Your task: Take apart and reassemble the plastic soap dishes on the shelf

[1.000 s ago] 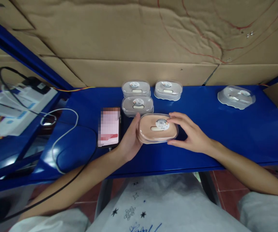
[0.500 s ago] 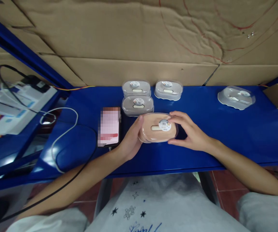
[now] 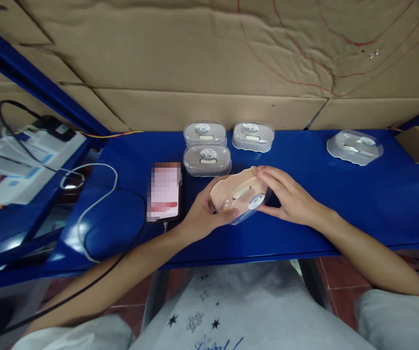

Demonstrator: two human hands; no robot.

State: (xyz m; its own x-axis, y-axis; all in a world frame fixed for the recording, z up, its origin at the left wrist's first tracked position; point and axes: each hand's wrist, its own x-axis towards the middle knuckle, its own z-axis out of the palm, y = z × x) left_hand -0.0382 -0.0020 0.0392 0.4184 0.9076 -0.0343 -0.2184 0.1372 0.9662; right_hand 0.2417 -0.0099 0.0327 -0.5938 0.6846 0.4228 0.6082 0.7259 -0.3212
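The left hand is clamped on the left end of a peach oval box with a clear plastic cover. Its thumb lies over the front of the box, and the other fingers are mostly hidden behind it. The right hand is clamped on the right end of the same box, with fingers on the far corner and the thumb on the near side (a bit like holding a big sandwich).

The box is up in front of the person, over the near part of a shiny blue table. It is tipped, with its top leaning toward the person. I cannot tell if its bottom edge touches the table. A round white sticker is on the cover, near a small cream bar (it looks like a little handle).

Just behind the box is a grey oval box with a clear cover, and a second grey box is right behind that one. A third grey box is beside them, and a fourth grey box is well apart, to the right. A black phone lies left of the left hand (its screen is all blurry squares).
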